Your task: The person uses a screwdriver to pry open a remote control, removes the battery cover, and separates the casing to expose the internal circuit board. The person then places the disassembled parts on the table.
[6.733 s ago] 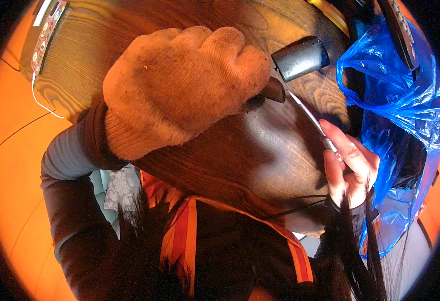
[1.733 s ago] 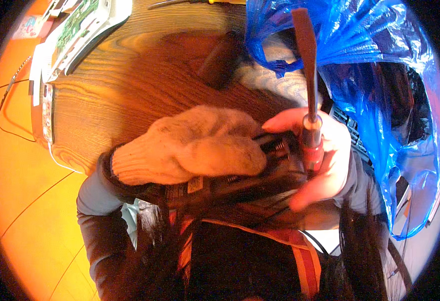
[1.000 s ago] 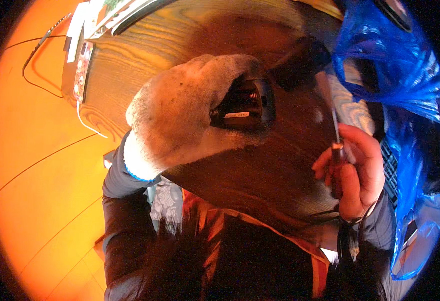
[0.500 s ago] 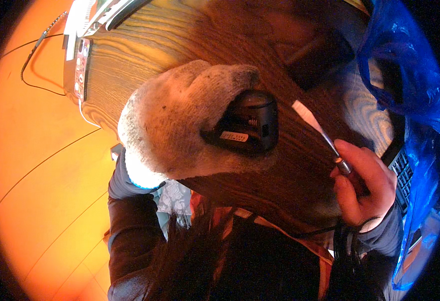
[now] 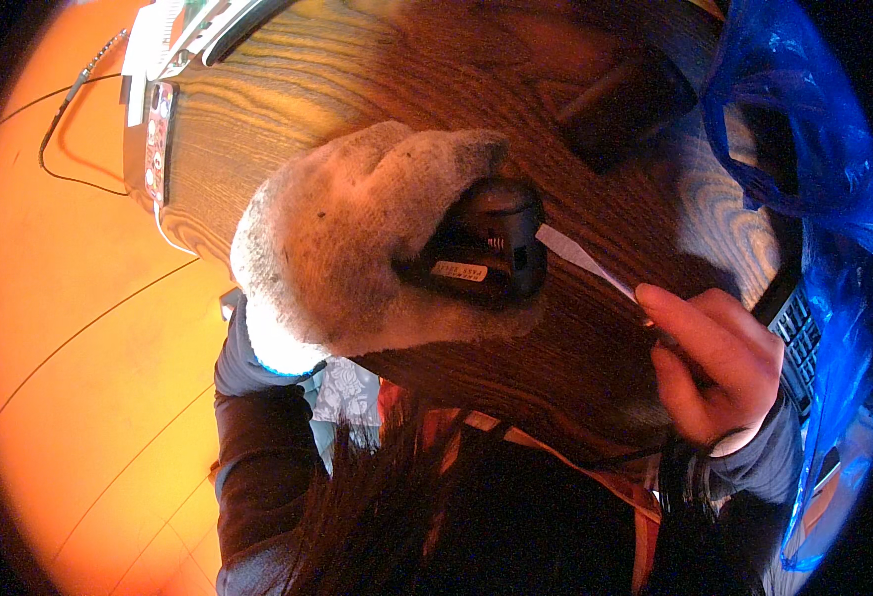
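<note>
My left hand point(image 5: 347, 238), in a grey knit work glove with dark smudges, is closed around a small rounded black plastic device point(image 5: 501, 223). The device has a pale label and a small slot at its right end. In my bare right hand point(image 5: 719, 363) is a slim metal tool with a flat, flared blade point(image 5: 577, 252), pinched between thumb and fingers. Its tip points left and lies right beside the device's right end; whether they touch I cannot tell. My fingers hide the tool's handle.
Below lies a dark wood-grain table point(image 5: 595, 368). A phone point(image 5: 159, 144) with a white cable rests along its left edge. Blue plastic bag point(image 5: 804, 109) hangs at the right, beside a black keyboard point(image 5: 797, 338). A dark block-like object point(image 5: 625, 109) sits at the back.
My right hand has brought the blade left and slightly down, up to the device's right end. My left hand keeps its hold, having shifted only slightly left.
</note>
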`<state>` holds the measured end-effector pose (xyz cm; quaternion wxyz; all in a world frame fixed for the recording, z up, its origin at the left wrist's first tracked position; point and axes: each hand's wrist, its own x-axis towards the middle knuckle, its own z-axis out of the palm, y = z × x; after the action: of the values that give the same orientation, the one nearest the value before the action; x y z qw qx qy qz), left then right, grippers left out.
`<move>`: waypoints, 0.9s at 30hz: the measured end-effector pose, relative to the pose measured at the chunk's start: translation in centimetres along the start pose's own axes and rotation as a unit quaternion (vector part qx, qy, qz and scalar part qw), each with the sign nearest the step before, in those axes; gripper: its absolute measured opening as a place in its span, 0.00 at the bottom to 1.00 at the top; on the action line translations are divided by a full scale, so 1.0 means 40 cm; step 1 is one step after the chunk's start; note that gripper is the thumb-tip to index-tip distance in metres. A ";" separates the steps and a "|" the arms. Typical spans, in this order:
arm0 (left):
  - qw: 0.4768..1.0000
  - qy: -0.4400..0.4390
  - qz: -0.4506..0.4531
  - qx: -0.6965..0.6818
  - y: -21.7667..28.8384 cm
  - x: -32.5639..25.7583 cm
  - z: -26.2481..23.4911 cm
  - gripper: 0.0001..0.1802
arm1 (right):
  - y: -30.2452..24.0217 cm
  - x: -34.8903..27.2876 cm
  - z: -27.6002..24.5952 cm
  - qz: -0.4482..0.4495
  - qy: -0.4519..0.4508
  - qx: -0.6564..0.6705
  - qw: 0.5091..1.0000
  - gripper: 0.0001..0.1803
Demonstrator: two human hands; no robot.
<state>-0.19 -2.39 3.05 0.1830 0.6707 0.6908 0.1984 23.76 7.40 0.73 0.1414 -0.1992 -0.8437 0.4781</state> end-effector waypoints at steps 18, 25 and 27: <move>1.000 -0.015 -0.017 -0.016 -0.012 -0.012 0.022 0.40 | 0.004 0.002 0.001 0.029 -0.064 0.012 0.997 0.26; 0.998 -0.034 -0.015 -0.045 0.003 -0.008 0.013 0.42 | 0.013 -0.001 0.004 0.048 -0.026 0.068 0.996 0.25; 0.996 -0.044 -0.028 -0.070 0.011 -0.006 0.002 0.43 | 0.016 -0.002 0.003 0.056 -0.016 0.079 0.995 0.23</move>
<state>0.25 -2.62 3.22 0.2655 0.6447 0.6852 0.2109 23.91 7.54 0.12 0.1157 -0.2267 -0.7932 0.5532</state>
